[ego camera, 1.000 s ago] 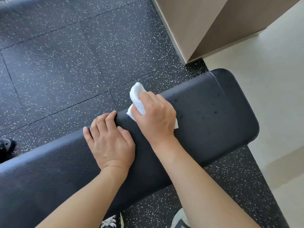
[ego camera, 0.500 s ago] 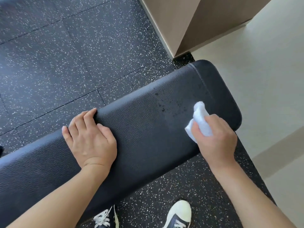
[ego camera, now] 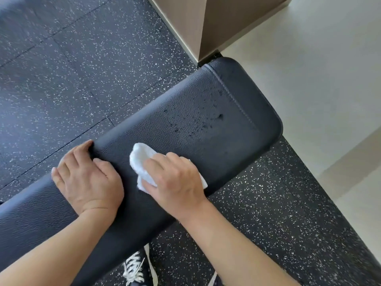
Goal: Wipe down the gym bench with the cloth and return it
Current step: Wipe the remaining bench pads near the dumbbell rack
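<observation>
- Nearest to me, below the bench pad, I see a dark sneaker [ego camera: 135, 269] with white laces on the speckled rubber floor [ego camera: 268, 223].
- My right hand [ego camera: 175, 180] lies palm down on the white cloth [ego camera: 142, 159], fingers curled over the bunched fabric and pressing it onto the bench [ego camera: 206, 124]. The cloth pokes out ahead of the fingers and shows a small corner on the outer side of the hand.
- My left hand [ego camera: 86, 178] sits just beside that grip, on its inner side, flat on the pad. Its fingers are relaxed and spread, the tips hooked over the far edge of the pad; it holds nothing.
- Beyond the cloth, further along the pad, I make out a patch of dark specks and smudges [ego camera: 195, 122] on the black leather, short of a stitched seam [ego camera: 231, 96] near the rounded end.
- Past that end stands the corner of a tan wall or cabinet [ego camera: 198, 23].
- Out to the right of the grip lies a pale smooth floor [ego camera: 319, 69].
</observation>
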The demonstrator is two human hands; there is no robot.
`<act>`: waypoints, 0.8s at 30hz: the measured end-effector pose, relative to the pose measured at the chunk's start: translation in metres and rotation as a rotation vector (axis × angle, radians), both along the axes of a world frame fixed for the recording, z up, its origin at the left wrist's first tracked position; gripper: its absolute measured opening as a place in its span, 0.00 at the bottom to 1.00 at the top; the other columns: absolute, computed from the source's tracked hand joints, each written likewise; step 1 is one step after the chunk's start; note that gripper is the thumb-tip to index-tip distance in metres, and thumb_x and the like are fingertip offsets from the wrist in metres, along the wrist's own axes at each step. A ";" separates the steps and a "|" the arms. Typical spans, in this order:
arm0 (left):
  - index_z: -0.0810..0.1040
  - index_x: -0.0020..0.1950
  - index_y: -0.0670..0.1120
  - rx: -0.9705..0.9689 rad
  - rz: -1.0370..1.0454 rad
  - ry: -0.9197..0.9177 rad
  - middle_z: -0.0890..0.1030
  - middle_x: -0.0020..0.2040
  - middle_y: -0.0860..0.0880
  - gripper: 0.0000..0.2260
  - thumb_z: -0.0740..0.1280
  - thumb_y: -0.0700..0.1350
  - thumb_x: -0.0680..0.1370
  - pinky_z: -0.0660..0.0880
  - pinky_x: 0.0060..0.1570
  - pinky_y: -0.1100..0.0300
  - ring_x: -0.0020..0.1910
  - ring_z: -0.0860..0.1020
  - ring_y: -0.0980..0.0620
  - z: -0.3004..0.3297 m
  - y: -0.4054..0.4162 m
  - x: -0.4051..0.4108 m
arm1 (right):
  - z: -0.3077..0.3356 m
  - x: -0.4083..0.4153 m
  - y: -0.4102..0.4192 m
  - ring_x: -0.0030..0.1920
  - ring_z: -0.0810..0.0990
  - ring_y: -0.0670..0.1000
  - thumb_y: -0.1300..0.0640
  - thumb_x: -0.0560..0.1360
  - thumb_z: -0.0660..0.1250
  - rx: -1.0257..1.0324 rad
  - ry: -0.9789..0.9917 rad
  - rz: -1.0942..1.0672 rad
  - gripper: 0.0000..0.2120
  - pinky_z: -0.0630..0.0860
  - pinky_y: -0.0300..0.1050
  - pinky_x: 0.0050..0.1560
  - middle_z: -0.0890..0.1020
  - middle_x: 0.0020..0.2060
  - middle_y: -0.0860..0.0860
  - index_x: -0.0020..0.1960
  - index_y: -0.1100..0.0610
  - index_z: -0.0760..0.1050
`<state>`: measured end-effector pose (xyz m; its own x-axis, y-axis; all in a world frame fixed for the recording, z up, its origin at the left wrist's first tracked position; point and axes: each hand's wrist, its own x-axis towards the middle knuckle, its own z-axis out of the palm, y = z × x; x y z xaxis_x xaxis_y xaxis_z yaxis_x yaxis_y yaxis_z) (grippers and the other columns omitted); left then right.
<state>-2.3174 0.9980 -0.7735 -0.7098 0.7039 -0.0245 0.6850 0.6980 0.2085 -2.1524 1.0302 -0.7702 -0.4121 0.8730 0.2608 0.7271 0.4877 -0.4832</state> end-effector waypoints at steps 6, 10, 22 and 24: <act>0.70 0.72 0.47 -0.013 0.003 -0.010 0.73 0.68 0.37 0.23 0.53 0.49 0.79 0.54 0.78 0.36 0.71 0.67 0.34 0.002 0.002 0.002 | 0.001 0.137 0.065 0.34 0.70 0.54 0.49 0.74 0.66 -0.052 -0.048 -0.458 0.12 0.64 0.45 0.30 0.70 0.32 0.47 0.38 0.54 0.68; 0.70 0.71 0.47 -0.006 0.006 -0.023 0.73 0.68 0.36 0.22 0.53 0.48 0.78 0.53 0.79 0.36 0.71 0.66 0.33 0.004 0.001 0.004 | 0.009 0.101 0.056 0.33 0.70 0.55 0.53 0.71 0.68 -0.066 -0.104 -0.505 0.09 0.62 0.47 0.29 0.71 0.32 0.49 0.39 0.54 0.69; 0.71 0.72 0.47 0.025 -0.003 -0.028 0.74 0.69 0.38 0.23 0.53 0.49 0.78 0.53 0.80 0.38 0.72 0.67 0.36 0.001 0.002 0.001 | 0.005 -0.013 0.010 0.36 0.76 0.57 0.52 0.65 0.79 0.024 0.030 0.057 0.18 0.73 0.51 0.31 0.77 0.41 0.50 0.51 0.52 0.76; 0.70 0.72 0.48 0.028 -0.011 -0.030 0.74 0.69 0.40 0.22 0.53 0.49 0.79 0.52 0.80 0.39 0.72 0.67 0.37 0.001 0.000 0.002 | 0.002 0.034 0.034 0.34 0.75 0.57 0.53 0.69 0.73 0.134 -0.075 -0.040 0.11 0.72 0.52 0.30 0.73 0.37 0.50 0.49 0.51 0.75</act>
